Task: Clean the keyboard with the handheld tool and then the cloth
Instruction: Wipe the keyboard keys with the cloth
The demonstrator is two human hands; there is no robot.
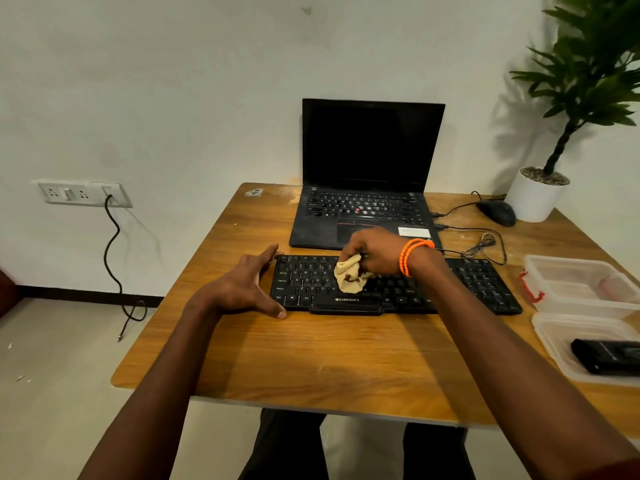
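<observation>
Head view: black keyboard (391,289) is braced at its end by flat left hand (247,284); crumpled tan cloth (349,277) is gripped by right hand (375,252) on the keys.

The crumpled tan cloth (349,277) has dark brown spots. Under it, the flat plastic keyboard (391,289) is black with white letters. The braided wrist cord (408,256) is bright orange.

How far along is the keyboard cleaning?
Probably late on. A black tool lies in a tub, so that step looks done. The right hand presses a cloth on the keyboard middle; the left hand steadies its end. Wiping the remaining keys is left.
</observation>
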